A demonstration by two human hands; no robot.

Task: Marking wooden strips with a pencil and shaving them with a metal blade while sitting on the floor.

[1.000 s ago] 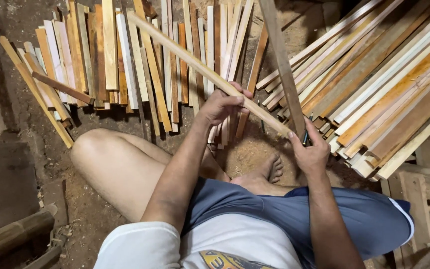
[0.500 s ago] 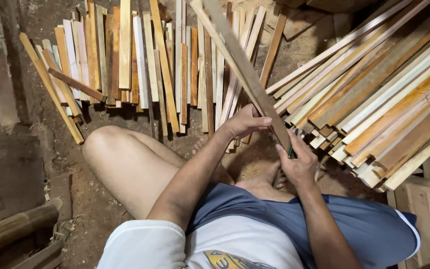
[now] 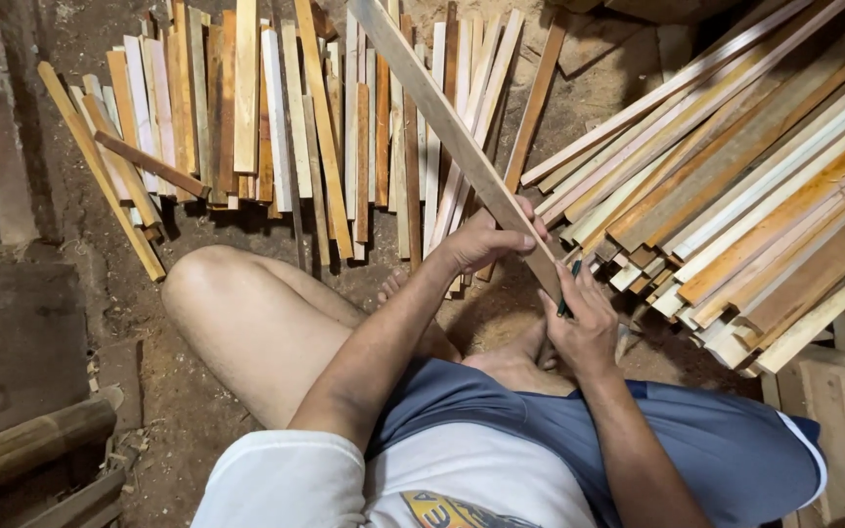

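Dirt floor beneath you, strewn with cut wood

You sit on a bare earthen floor (image 3: 198,411) dusted with sawdust. A row of short wooden slats (image 3: 276,117) lies flat on it at the far side, ends toward you. A bigger heap of long wooden strips (image 3: 755,186) lies on the right. Thick round poles (image 3: 22,450) rest at the near left.

No packages, labels, signs or screens in view, only bare wood

White shirt, probably blue shorts
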